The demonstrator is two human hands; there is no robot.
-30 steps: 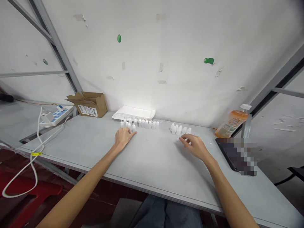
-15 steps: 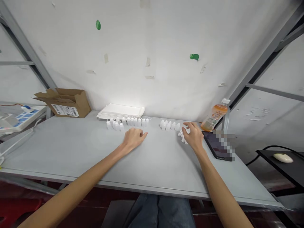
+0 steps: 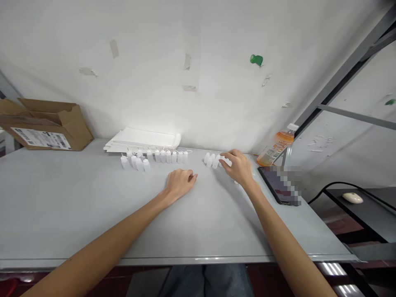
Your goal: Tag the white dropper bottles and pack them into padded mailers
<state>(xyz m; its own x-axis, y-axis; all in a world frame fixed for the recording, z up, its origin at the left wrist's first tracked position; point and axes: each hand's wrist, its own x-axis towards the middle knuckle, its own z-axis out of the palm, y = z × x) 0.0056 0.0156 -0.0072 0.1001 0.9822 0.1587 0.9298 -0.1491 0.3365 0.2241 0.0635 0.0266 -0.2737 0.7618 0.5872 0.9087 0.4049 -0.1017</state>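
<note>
White plastic bottles (image 3: 163, 156) and tapered white plastic pieces (image 3: 210, 159) stand along the rear of a grey desk (image 3: 62, 206); left hand (image 3: 181, 182) is empty, right hand (image 3: 238, 167) is grasping.

Far left, a brown cardboard box (image 3: 46, 128) with a shipping label sits at the rear edge, then a stack of white paper sheets (image 3: 142, 139) behind the bottles. The bottles form a row, its left end loosely bunched. Left hand lies relaxed, palm down, just in front of the row, not touching it. Right hand's fingers (image 3: 225, 159) are closed on the nearest tapered piece, at the cluster's right end. Beyond stand an orange drink bottle (image 3: 276, 146) and a phone (image 3: 278, 185), its screen pixelated.
</note>
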